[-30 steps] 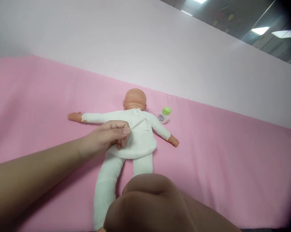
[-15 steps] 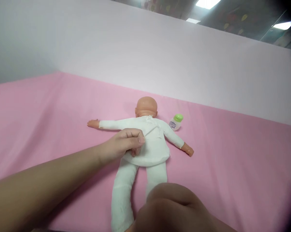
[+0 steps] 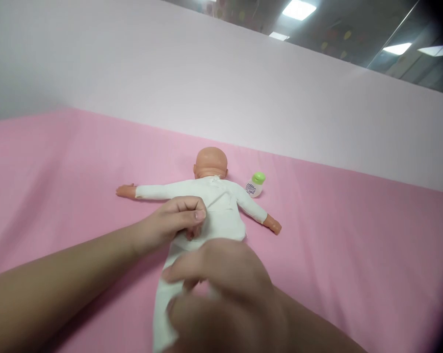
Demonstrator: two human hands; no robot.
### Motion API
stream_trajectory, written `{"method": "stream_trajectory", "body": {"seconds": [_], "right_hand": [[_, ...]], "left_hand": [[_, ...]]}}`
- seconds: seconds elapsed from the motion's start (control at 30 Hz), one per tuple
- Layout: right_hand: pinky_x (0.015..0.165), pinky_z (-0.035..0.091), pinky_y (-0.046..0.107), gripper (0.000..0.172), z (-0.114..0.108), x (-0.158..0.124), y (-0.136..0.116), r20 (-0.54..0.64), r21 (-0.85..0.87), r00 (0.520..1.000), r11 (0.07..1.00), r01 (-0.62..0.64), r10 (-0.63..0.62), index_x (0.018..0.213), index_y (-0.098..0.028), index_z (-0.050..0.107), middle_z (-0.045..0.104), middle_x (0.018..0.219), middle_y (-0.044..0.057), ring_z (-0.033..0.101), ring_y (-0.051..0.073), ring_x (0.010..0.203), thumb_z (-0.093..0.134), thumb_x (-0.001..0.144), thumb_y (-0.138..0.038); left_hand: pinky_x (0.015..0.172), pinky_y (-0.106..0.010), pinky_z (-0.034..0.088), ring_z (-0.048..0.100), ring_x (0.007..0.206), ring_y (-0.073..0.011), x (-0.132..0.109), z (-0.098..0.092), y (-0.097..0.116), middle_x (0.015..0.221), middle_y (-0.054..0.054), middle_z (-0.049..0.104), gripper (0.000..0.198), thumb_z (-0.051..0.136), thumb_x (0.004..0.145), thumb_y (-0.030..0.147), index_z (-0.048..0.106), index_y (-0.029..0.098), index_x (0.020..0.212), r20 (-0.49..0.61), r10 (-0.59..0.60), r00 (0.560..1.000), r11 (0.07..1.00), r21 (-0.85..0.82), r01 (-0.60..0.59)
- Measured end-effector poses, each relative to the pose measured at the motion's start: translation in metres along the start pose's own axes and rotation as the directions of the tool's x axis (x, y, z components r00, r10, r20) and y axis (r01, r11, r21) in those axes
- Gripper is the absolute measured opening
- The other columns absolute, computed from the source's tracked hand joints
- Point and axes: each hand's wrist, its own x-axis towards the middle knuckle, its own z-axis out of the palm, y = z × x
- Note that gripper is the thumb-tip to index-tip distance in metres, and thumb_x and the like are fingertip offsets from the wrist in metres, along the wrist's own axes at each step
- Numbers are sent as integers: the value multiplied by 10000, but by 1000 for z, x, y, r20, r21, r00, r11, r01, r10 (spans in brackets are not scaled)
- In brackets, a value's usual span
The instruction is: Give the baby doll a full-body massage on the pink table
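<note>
A baby doll (image 3: pixel 224 223) with a bare plastic head and a white cloth body lies face down, its arms stretched out to both sides. Over the left side of its back is my left hand (image 3: pixel 182 215), closed, with the thumb against the curled fingers. Whatever it may hold is hidden. Closer to me, my right hand (image 3: pixel 228 294) is above the doll's legs, smeared by motion. Its thumb and forefinger are apart, and no object shows between them. It hides much of the doll's legs.
A small clear bottle (image 3: pixel 254 189) with a green cap rests beside the doll's right-hand shoulder. Pink cloth (image 3: pixel 335 235) covers the surface. Behind it rises a white wall (image 3: pixel 206 83), with glass above showing ceiling lights.
My right hand has come up from the bottom edge, and its fingers have spread from a closed shape. The whole view has shifted slightly; my left hand stays at the doll's back.
</note>
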Motion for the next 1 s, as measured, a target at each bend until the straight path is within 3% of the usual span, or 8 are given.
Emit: {"method": "stream_trajectory", "body": {"seconds": [0.1, 0.23, 0.37, 0.43, 0.67, 1.0], "right_hand": [[608, 474, 308, 160, 7, 19, 19, -117, 350, 987, 934, -66, 113, 726, -235, 452, 528, 664, -26, 507, 144, 607, 606, 750, -200], [505, 280, 246, 369, 11, 25, 48, 116, 659, 924, 668, -346, 364, 605, -228, 263, 330, 573, -65, 301, 88, 536, 599, 741, -157], [507, 206, 240, 426, 11, 22, 65, 256, 836, 910, 398, -377, 325, 545, -216, 229, 258, 534, -78, 234, 72, 526, 634, 664, -154], [502, 193, 239, 435, 12, 20, 70, 309, 867, 907, 306, -393, 288, 530, -213, 225, 260, 518, -80, 229, 67, 513, 643, 632, -151], [513, 146, 255, 426, 11, 18, 74, 406, 827, 872, 295, -478, 275, 506, -206, 196, 223, 522, -81, 192, 64, 515, 604, 578, -107], [520, 125, 263, 416, 11, 17, 74, 398, 838, 879, 285, -465, 263, 530, -203, 188, 213, 533, -83, 182, 63, 529, 576, 590, -63]], "left_hand": [[537, -235, 352, 442, 560, -111, -2, 4, 4, 625, 13, 517, 307, 649, 898, 438, 567, 165, 782, -75, 41, 996, 994, -96, -49], [557, -239, 349, 468, 596, -120, -4, 5, 4, 638, 0, 537, 329, 620, 919, 424, 547, 161, 737, -127, 137, 982, 990, -24, -141], [581, -240, 352, 450, 633, -118, -10, 11, 3, 672, 13, 524, 323, 606, 948, 399, 543, 164, 736, -94, 201, 975, 972, 143, -187], [594, -247, 362, 454, 652, -122, -14, 16, 4, 693, 11, 526, 313, 560, 977, 370, 541, 167, 739, -76, 248, 966, 944, 241, -224], [575, -254, 365, 438, 616, -113, -22, 25, 15, 658, 22, 501, 297, 483, 989, 241, 515, 175, 701, -20, 374, 927, 771, 562, -298], [585, -268, 371, 442, 616, -112, -22, 23, 17, 670, 21, 499, 298, 430, 1000, 204, 495, 177, 711, 36, 407, 913, 678, 658, -328]]}}
